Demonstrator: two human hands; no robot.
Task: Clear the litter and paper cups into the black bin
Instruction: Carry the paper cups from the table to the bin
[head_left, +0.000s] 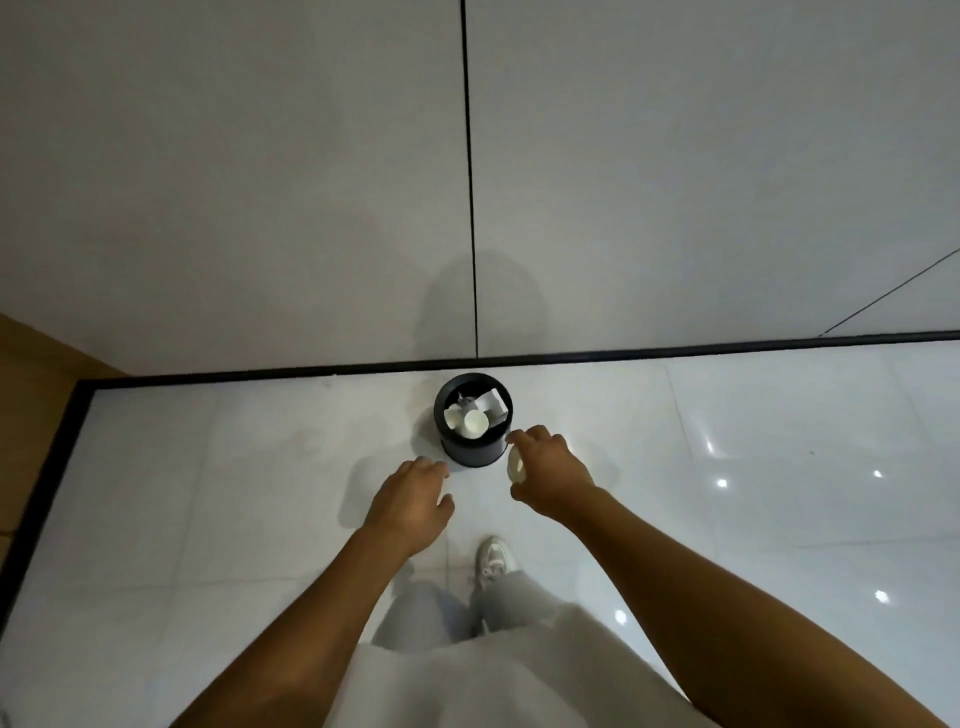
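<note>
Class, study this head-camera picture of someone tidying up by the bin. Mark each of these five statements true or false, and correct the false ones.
1. The black bin stands on the floor close to the wall. True.
2. The bin is empty. False: paper cups and crumpled paper already lie inside it.
3. The right hand holds a white paper cup. True.
4. The left hand grips a cup as well. False: it holds nothing, with its fingers loosely bent.
5. The held cup is directly over the bin's opening. False: it is beside the bin, to its right and nearer the person.
</note>
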